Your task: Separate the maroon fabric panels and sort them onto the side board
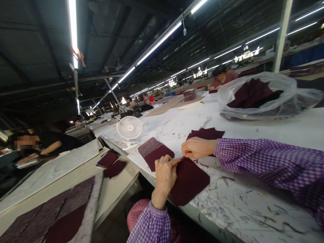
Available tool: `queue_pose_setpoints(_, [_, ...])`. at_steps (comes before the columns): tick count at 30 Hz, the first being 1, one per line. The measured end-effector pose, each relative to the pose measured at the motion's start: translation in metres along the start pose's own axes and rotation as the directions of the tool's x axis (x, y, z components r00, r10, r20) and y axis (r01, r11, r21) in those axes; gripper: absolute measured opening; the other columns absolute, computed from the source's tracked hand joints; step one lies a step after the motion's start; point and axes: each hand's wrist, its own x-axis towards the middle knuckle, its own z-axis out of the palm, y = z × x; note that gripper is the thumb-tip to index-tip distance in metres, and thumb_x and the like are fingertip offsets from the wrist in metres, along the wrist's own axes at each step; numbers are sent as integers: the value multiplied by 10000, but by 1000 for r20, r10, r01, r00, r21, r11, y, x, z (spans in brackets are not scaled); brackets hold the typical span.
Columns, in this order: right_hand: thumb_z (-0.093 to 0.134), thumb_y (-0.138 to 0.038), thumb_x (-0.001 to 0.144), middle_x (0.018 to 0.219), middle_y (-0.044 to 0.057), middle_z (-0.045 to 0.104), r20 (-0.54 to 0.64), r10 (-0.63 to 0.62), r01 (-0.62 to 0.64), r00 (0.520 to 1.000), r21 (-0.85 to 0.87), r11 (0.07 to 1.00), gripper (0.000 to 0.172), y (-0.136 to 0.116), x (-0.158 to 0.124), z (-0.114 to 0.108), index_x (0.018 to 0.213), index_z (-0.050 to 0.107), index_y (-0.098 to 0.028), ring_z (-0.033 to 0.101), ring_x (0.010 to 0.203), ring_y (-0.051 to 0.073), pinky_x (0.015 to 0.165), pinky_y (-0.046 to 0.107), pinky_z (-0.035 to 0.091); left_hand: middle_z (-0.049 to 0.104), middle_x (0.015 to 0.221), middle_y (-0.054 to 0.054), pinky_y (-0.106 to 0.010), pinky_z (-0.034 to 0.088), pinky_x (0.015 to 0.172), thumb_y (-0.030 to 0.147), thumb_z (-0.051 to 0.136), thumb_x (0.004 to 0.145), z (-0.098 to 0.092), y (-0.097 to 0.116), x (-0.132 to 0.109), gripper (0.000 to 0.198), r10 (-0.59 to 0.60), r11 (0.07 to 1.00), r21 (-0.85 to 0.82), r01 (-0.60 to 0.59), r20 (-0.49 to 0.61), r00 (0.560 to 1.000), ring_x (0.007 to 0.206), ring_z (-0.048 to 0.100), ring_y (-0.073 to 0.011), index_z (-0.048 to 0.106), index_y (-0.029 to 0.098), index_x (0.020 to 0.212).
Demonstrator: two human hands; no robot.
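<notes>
Head view: maroon panel (191, 184) at white table's (253, 206) near edge, lower corner seemingly overhanging. Left hand (165, 172) on panel's upper left side, index finger extended toward top corner; cannot tell whether cloth clamped. Right hand (197, 147) at same corner, fingertips bunched; pinch on cloth unclear. Two-tone panels (155, 152) left, toward table edge; maroon pieces (206, 133) behind right wrist. Good handling: steady corner with left finger, pinch lightly, keep layers flat, overhang undragged.

Maroon fabric piece (191, 184), purple-and-white checked sleeves (253, 157), white fan (129, 128), dark-streaked white tabletop (240, 202)
</notes>
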Motion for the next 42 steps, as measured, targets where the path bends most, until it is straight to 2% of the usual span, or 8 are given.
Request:
queue_pose_setpoints(6, [430,-129,888,837,51,571,-78,-346,297,935,-361,884,183,4,-1,17,819,599,-142,473,745,153,613,283,347,596,824,-12,-330,303,766,226,440,915,0,-2,1,299,36,996,76,-38,28,999,809,502,-157,667,367,1051])
queue_pose_setpoints(10, [407,-154,919,889,57,556,-79,-448,373,891,-437,819,200,11,-6,25,841,592,-151,456,805,169,652,299,370,569,806,-12,-341,289,761,238,419,923,-2,-1,0,313,85,987,133,-86,19,996,805,489,-158,653,388,1068])
queue_pose_setpoints(15, [373,-129,922,930,77,579,-102,-380,327,919,-337,883,251,16,-16,25,949,621,-142,485,845,175,710,309,398,565,802,-12,-340,286,774,222,385,932,-3,-1,0,338,101,989,104,-102,19,995,802,487,-152,662,368,1058])
queue_pose_setpoints(20, [402,-190,913,951,82,617,-187,-79,91,979,53,994,266,16,-20,23,1009,648,-152,544,853,163,762,286,417,580,819,-2,-327,302,779,196,460,894,-1,-7,0,294,72,997,20,-73,18,997,826,506,-155,665,341,1047])
queue_pose_setpoints(24, [481,-297,873,948,98,638,-130,126,-82,984,302,950,301,4,-16,14,1061,626,-112,577,804,164,732,280,427,589,825,-4,-312,320,773,176,444,899,1,-10,-1,310,56,997,-50,-59,-65,996,823,516,-146,651,309,1087])
queue_pose_setpoints(28, [530,-322,827,801,45,623,-29,191,-149,981,514,845,453,-9,-10,8,1215,500,-88,546,678,138,641,257,410,582,815,-10,-308,327,776,188,418,915,0,-10,-2,319,31,996,-81,-43,-143,989,793,512,-137,630,282,1134])
queue_pose_setpoints(35, [577,-190,748,788,46,619,105,253,-271,962,237,933,318,-8,-10,2,1061,572,-132,548,744,180,671,278,395,584,824,-15,-349,291,817,184,414,912,-1,-3,-1,329,123,991,55,-122,-20,992,804,495,-151,681,339,1026])
queue_pose_setpoints(42, [418,-122,848,991,84,649,-123,-14,39,992,196,980,272,-10,-15,1,1033,617,-132,584,887,172,806,290,432,595,842,-28,-353,285,799,172,420,894,-4,0,3,309,106,991,80,-109,45,993,834,513,-164,678,293,1016])
